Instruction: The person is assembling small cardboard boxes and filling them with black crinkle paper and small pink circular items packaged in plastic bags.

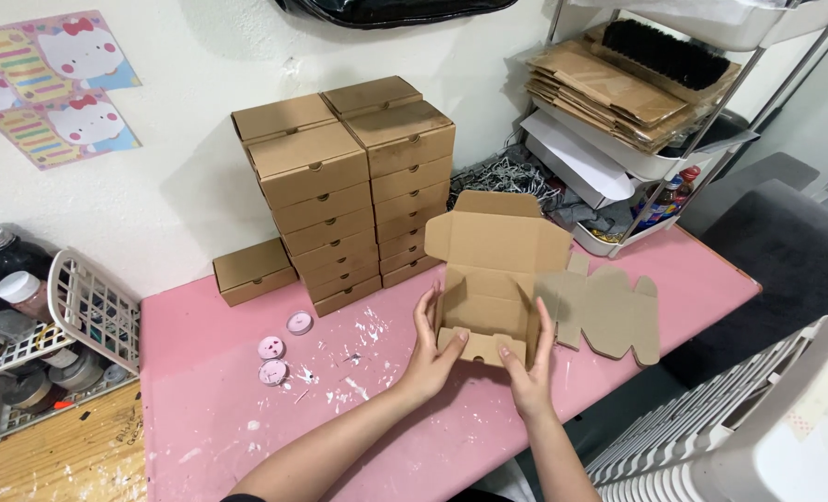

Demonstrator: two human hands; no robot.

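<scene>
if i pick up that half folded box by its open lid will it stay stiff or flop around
The half-folded cardboard box probably flexes: its lid stands on a single crease and the flaps are not tucked in. It looks light, being thin board with nothing visible inside. The left hand and right hand press its side walls, which suggests these would spring outward if let go.

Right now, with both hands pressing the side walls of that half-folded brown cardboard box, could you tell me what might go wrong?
1. The half-folded brown cardboard box has its lid standing open; if the left hand or right hand eases off, the walls may spring flat.
2. The flat brown cardboard blank lies close beside the right hand, near the pink table's edge; a nudge could push it off.
3. White specks on the tabletop might mark the box.
</scene>
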